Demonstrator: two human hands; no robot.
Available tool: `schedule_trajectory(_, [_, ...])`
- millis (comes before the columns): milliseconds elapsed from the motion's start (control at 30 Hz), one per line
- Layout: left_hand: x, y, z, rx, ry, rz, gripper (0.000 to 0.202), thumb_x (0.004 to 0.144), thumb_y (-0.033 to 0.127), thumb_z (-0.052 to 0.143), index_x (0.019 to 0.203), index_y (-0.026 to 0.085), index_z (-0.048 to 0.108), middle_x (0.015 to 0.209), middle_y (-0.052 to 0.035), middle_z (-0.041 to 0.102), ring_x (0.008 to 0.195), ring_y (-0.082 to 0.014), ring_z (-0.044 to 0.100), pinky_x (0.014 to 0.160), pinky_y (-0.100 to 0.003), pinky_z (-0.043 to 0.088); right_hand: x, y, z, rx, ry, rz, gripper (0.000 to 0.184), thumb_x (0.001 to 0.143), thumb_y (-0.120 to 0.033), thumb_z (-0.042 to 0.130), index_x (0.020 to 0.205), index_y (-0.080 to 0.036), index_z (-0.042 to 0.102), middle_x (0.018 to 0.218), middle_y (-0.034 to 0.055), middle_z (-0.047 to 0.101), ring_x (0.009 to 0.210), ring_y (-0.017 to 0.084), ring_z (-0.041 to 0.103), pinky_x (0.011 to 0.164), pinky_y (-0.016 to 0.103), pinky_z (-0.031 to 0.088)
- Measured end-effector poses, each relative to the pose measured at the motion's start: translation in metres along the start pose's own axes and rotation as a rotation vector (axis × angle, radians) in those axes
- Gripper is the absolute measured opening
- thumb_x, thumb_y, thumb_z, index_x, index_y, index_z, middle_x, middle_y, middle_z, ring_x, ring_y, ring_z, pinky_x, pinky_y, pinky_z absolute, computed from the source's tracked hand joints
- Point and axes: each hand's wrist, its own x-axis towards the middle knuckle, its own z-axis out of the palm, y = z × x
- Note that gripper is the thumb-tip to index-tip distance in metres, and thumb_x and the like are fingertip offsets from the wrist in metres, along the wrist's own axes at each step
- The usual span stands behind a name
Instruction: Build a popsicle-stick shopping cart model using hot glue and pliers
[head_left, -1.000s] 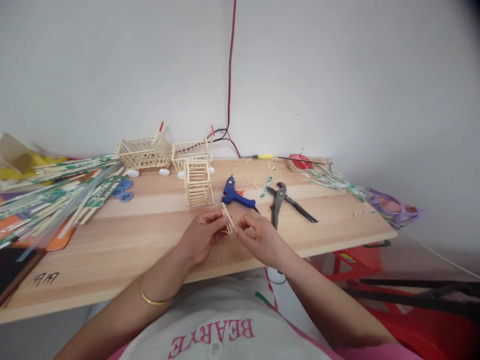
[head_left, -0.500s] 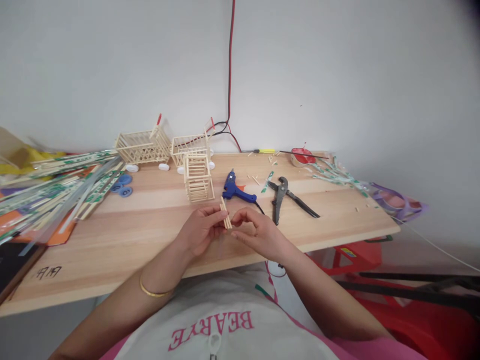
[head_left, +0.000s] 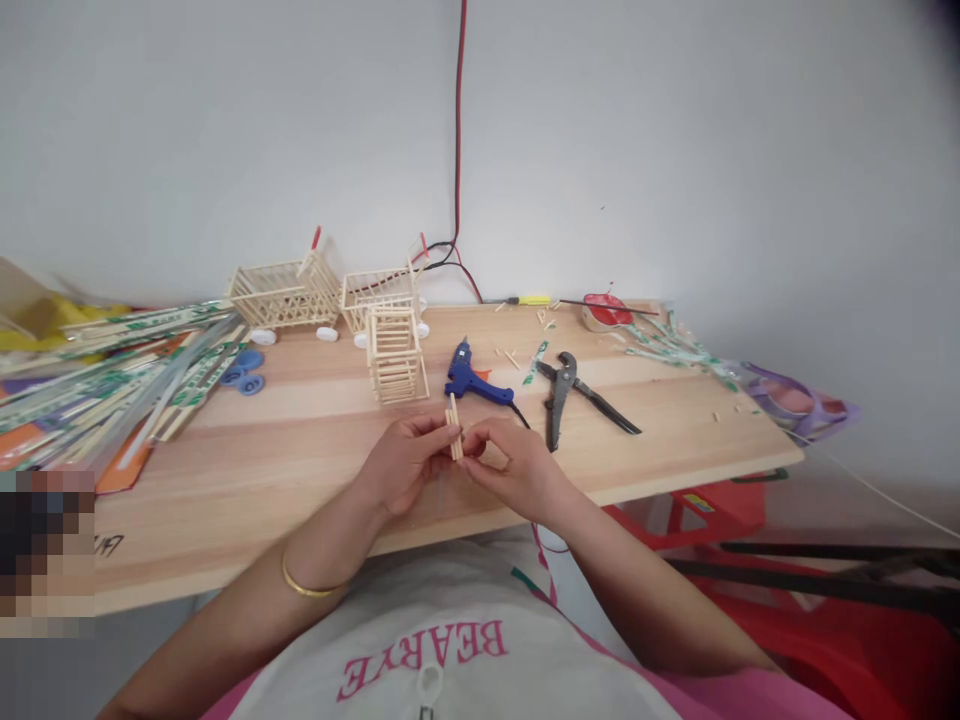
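Sticks [head_left: 454,418] swung straighter, pointing lengthwise forward; left hand [head_left: 405,465] pinching, right hand's [head_left: 517,468] grip unclear.

Light on my feed: moderately bright, soft, even; source out of frame. Wall [head_left: 600,150]: pale grey, gently shaded. Table [head_left: 277,450]: evenly lit, shadows faint. Red plastic [head_left: 720,515], 4 o'clock: dimmer, soft-edged. Corner, 2 o'clock: dark vignette. Patch, 8 o'clock: coarse pixel blocks, detail hidden. Lens: wide, stretching toward the rim. Sticks [head_left: 454,440], near centre: slightly soft to my eye.
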Motion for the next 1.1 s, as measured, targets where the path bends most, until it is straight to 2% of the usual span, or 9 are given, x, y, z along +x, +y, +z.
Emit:
schedule_trajectory(400, [0.001,-0.004,-0.002,0.089,0.038,0.086,0.017,0.069,0.030,0.074,0.073,0.013,0.072,0.069,-0.0018,0.067,0.065,-0.0117,0.057,0.064,-0.022,0.044,-0.002,0.000,0.002,-0.113,-0.011,-0.074,0.005,0.082,-0.017,0.057,0.079,-0.021,0.058,0.076,0.0007,0.063,0.075,0.015,0.058,0.075,0.028,0.043])
schedule_trajectory(467, [0.000,-0.004,-0.001,0.146,0.054,0.114,0.017,0.070,0.030,0.073,0.073,0.014,0.072,0.069,-0.0011,0.067,0.065,-0.0114,0.056,0.064,-0.022,0.043,-0.001,0.000,-0.003,-0.109,-0.040,-0.080,0.001,0.083,-0.021,0.058,0.082,-0.021,0.059,0.079,0.0017,0.064,0.078,0.016,0.058,0.076,0.029,0.044])
schedule_trajectory(533, [-0.001,-0.003,-0.001,0.215,0.095,0.145,0.016,0.069,0.030,0.073,0.072,0.015,0.072,0.067,0.0000,0.065,0.063,-0.0110,0.055,0.063,-0.022,0.043,-0.001,0.005,-0.014,-0.152,-0.045,-0.049,0.011,0.082,-0.029,0.061,0.089,-0.021,0.059,0.087,0.0042,0.065,0.086,0.019,0.059,0.080,0.032,0.044])
schedule_trajectory(633, [-0.002,-0.001,0.000,0.310,0.179,0.197,0.016,0.068,0.031,0.072,0.067,0.015,0.070,0.062,0.0012,0.061,0.060,-0.0104,0.052,0.062,-0.022,0.043,-0.003,0.025,-0.041,-0.387,0.084,0.161,0.035,0.080,-0.042,0.063,0.105,-0.019,0.058,0.108,0.0122,0.062,0.102,0.027,0.056,0.089,0.042,0.041])
schedule_trajectory(733, [-0.002,0.000,0.000,0.355,0.204,0.216,0.017,0.069,0.031,0.070,0.066,0.015,0.069,0.062,0.0010,0.060,0.060,-0.0110,0.052,0.063,-0.023,0.043,-0.007,0.051,-0.066,-0.723,0.244,0.652,0.072,0.072,-0.062,0.062,0.124,-0.014,0.048,0.129,0.0228,0.049,0.119,0.040,0.044,0.092,0.056,0.035])
schedule_trajectory(800, [-0.002,0.001,0.000,0.392,0.203,0.220,0.017,0.070,0.032,0.069,0.066,0.016,0.068,0.062,0.0011,0.060,0.060,-0.0113,0.052,0.064,-0.023,0.043,-0.009,0.064,-0.076,-0.734,0.192,0.858,0.082,0.069,-0.071,0.056,0.126,-0.013,0.045,0.128,0.0243,0.048,0.120,0.041,0.043,0.089,0.056,0.036])
schedule_trajectory(933, [-0.003,0.000,0.000,0.542,0.214,0.279,0.018,0.073,0.033,0.065,0.067,0.016,0.068,0.065,0.0017,0.060,0.064,-0.0124,0.052,0.066,-0.023,0.041,-0.006,0.069,-0.079,-0.701,0.078,0.946,0.074,0.069,-0.069,0.053,0.119,-0.014,0.048,0.117,0.0218,0.055,0.112,0.039,0.049,0.086,0.058,0.039])
schedule_trajectory(1033, [-0.005,0.000,-0.002,0.679,0.261,0.342,0.017,0.074,0.032,0.064,0.070,0.017,0.069,0.066,0.0025,0.060,0.066,-0.0130,0.052,0.064,-0.022,0.038,0.000,0.065,-0.072,-0.777,0.078,0.943,0.062,0.072,-0.058,0.054,0.114,-0.012,0.050,0.111,0.0213,0.057,0.106,0.040,0.052,0.085,0.064,0.036])
schedule_trajectory(1100, [-0.006,0.000,-0.003,0.739,0.298,0.380,0.016,0.075,0.031,0.063,0.070,0.017,0.069,0.065,0.0028,0.060,0.067,-0.0133,0.053,0.063,-0.022,0.038,0.003,0.066,-0.067,-0.837,0.116,0.928,0.057,0.074,-0.048,0.055,0.113,-0.008,0.049,0.108,0.0230,0.058,0.103,0.040,0.053,0.083,0.060,0.040])
